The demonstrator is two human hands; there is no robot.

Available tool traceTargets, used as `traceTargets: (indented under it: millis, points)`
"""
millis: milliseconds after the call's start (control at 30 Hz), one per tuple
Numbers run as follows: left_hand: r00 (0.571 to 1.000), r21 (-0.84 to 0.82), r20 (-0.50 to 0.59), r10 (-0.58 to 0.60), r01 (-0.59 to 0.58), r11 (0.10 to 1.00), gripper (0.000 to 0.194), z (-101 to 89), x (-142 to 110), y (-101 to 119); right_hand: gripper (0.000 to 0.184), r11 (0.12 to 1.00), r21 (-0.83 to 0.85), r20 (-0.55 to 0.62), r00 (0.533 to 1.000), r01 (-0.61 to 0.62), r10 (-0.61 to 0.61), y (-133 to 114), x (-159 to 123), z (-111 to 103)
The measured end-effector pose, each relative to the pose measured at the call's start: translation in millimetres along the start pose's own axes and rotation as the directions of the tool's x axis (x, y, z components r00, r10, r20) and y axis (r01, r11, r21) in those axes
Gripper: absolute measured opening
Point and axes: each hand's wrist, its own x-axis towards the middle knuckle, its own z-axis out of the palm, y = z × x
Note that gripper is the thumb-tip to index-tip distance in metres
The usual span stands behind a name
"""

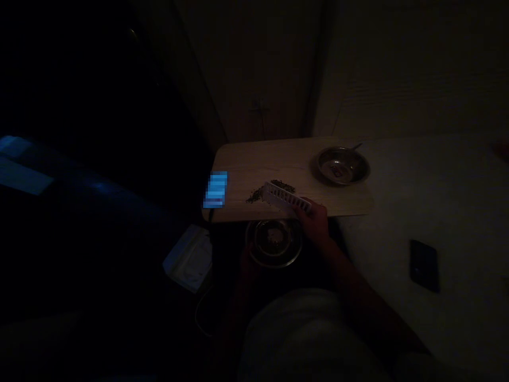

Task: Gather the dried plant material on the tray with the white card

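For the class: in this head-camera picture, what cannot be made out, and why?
Head view:
White slotted plastic piece: one end hidden by the right hand.
Lower metal bowl: contents too dim to identify.
Blue screen: display blurred by pixelation.
Left hand: lost in darkness.

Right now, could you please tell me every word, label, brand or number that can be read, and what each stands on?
Nothing is legible.
Glowing phone screen: blurred into blocks, unreadable.
Steel bowl: a mark inside, too small and dim to read.
White ridged plastic strip: no lettering visible.
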Motion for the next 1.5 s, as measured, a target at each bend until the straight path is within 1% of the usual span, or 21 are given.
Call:
traceTargets:
  millis: [67,133,333,533,667,767,900,1033,1100,1200,1300,1400,1500]
  points:
    - [1.0,-0.007,-0.017,-0.011,0.011,1.0,0.022,0.5,0,0,0.023,1.0,0.008,0.011,1.0,-0.002,0.002,0,0,0]
    - [1.0,-0.005,-0.002,-0.014,0.014,1.0,0.023,0.0,0,0,0.023,1.0,0.004,0.016,1.0,0.005,-0.005,0,0,1]
    - [0.998,-0.014,0.035,0.053,-0.053,0.998,0.03,-2.5,1,-2,0.024,1.0,0.007,0.012,1.0,0.022,-0.022,1,-1,2]
    - [1.0,0.0,0.028,-0.013,0.013,1.0,0.03,-1.9,0,0,0.026,0.999,0.034,0.029,0.999,0.014,-0.015,0,-2,3]
    - [1.0,-0.007,0.02,-0.017,0.018,1.0,0.028,1.4,-3,1,0.026,0.998,0.058,0.044,0.999,0.002,-0.005,0,-4,4]
    - [1.0,-0.019,0.029,-0.004,0.005,1.0,0.029,2.5,-3,0,0.024,0.999,0.051,0.064,0.998,0.005,-0.008,-2,-5,4]
    - [0.999,-0.002,0.034,-0.01,0.01,1.0,0.033,-0.4,-1,0,0.022,0.998,0.061,0.095,0.995,0.0,-0.006,-3,-7,6]
    - [0.998,-0.01,0.068,-0.014,0.015,1.0,0.038,-4.0,1,0,0.025,0.996,0.091,0.131,0.991,0.006,-0.017,-2,-7,7]
    - [0.998,-0.014,0.067,-0.02,0.021,1.0,0.039,-3.9,1,1,0.026,0.996,0.091,0.144,0.989,0.021,-0.034,-1,-8,7]
    - [0.998,-0.015,0.046,-0.034,0.035,0.999,0.038,-1.1,-2,2,0.024,0.995,0.087,0.167,0.984,0.042,-0.056,-2,-8,8]
    - [0.997,-0.019,0.054,-0.047,0.048,0.999,0.037,2.8,-7,3,0.022,0.992,0.12,0.184,0.981,0.033,-0.055,-4,-8,8]
    - [0.997,-0.032,0.067,-0.035,0.038,0.999,0.036,5.3,-9,2,0.022,0.99,0.142,0.225,0.973,0.024,-0.056,-5,-8,6]
    - [1.0,-0.034,0.03,0.002,-0.001,0.999,0.03,7.1,-10,1,0.022,0.991,0.135,0.256,0.965,0.018,-0.053,-4,-8,5]
